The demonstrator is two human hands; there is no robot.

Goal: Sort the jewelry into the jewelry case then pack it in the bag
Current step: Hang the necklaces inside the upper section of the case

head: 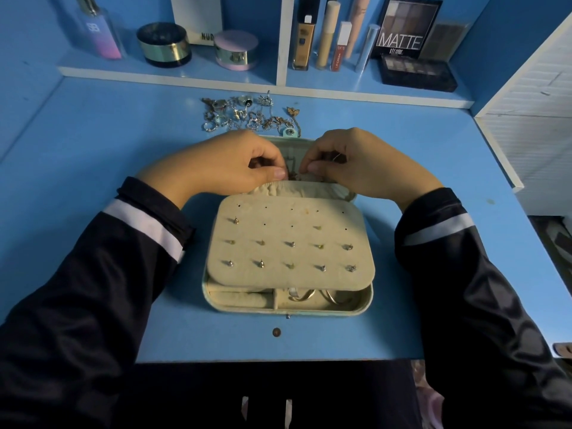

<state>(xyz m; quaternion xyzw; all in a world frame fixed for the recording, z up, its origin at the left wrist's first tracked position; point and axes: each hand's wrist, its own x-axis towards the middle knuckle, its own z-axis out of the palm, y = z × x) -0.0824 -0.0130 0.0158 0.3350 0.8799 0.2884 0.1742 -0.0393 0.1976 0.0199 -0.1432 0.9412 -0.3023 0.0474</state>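
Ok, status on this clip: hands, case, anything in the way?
Both pinching: left hand, right hand on a chain over the jewelry case lid. Its earring panel part filled. Loose jewelry pile beyond, unsorted. Nothing blocking.

Eyeshadow palette (399, 29), upright on the shelf (173, 74) — "MATTE" in large white capitals. White box (198, 17) — "NUD", remainder hidden. Perfume bottle (96, 32) — "SB". Lip gloss tube (340, 44) lettering: not legible.

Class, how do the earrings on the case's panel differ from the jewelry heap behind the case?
The earrings sit in neat rows, pinned into the panel; the jewelry heap lies tangled on the desk. The earrings are tiny studs; the jewelry heap holds chains, rings and butterfly charms. Both look metallic.
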